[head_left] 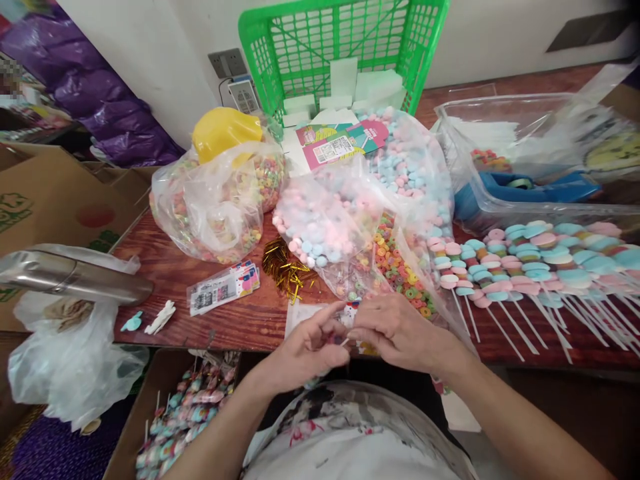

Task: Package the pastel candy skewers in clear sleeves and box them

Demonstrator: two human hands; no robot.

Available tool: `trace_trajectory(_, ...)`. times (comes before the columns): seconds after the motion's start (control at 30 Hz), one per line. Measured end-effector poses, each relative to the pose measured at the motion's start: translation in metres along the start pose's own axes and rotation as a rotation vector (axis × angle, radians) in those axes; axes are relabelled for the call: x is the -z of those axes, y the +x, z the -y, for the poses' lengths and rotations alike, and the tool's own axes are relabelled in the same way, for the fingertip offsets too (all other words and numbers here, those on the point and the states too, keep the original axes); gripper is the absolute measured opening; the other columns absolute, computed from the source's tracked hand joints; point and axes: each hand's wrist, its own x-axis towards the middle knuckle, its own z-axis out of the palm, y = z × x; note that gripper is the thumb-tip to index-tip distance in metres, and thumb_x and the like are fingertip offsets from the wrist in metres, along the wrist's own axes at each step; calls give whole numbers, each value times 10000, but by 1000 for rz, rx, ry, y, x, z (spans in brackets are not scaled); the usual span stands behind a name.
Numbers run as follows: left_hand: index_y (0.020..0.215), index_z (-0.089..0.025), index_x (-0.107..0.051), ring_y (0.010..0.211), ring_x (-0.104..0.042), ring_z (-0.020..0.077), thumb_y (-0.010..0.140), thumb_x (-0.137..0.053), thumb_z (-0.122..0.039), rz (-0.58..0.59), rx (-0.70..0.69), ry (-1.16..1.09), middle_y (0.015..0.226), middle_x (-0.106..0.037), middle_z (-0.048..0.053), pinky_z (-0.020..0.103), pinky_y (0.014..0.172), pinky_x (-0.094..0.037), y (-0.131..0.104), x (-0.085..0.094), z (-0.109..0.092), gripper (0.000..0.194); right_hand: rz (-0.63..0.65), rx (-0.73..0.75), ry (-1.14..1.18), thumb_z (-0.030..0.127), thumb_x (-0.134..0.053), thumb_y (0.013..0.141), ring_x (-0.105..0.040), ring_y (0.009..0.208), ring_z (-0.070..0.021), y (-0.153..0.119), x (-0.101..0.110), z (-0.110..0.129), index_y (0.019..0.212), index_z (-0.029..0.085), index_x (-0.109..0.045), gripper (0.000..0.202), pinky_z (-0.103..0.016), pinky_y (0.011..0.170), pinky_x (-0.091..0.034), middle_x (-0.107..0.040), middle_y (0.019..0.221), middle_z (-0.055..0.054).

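Note:
My left hand point(315, 343) and my right hand point(395, 330) meet at the table's front edge. Between the left thumb and fingers shows the end of a thin white stick point(345, 342). My right hand's fingers are bent round something small, mostly hidden beneath them. Just behind the hands lies a clear bag of colourful ring candies point(407, 273), beside a bag of pink and blue candies point(320, 220). Gold twist ties point(287, 267) are heaped to the left, near printed packets point(225, 288). Finished-looking candy skewers point(535, 257) lie in a row at the right.
A green basket point(340, 30) stands at the back, a clear bin point(540, 207) at the right. A steel flask point(75, 277) lies at the left. Below the table edge is a box of wrapped candy skewers point(190, 413).

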Motion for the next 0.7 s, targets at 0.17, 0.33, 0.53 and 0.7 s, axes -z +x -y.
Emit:
trace_trajectory(0.17, 790, -122, -715, 600, -532, 99, 754, -706, -486, 25, 146, -63, 683, -635, 44, 227, 590, -401, -1, 6, 1, 366, -40, 37, 96, 223, -434, 968, -464, 637, -116, 7, 11, -4, 684, 162, -574, 323, -265, 634, -295, -547, 638, 5)
trace_trajectory(0.33, 744, -109, -707, 405, -387, 47, 776, -654, -541, -238, 98, -106, 568, -629, 40, 189, 414, -265, -1, -6, 25, 437, -129, 35, 5, 188, -433, 940, -412, 591, -119, 15, -12, 0, 647, 167, -527, 308, -274, 597, -259, -512, 605, 9)
trace_trajectory(0.53, 1011, -160, -740, 562, -555, 106, 810, -622, -526, -456, -107, 67, 754, -715, 62, 215, 507, -441, -3, -2, 35, 434, -84, -45, 17, 252, -420, 974, -453, 620, -126, 11, -30, -1, 722, 178, -549, 293, -265, 613, -295, -534, 647, 8)
trace_trajectory(0.7, 1192, -188, -672, 855, -639, 159, 863, -604, -411, -498, -316, 92, 962, -724, 59, 292, 828, -498, 2, 1, 36, 403, -153, -38, -41, 217, -405, 972, -477, 628, -138, 20, -40, 7, 728, 183, -536, 279, -281, 614, -298, -560, 663, -4)
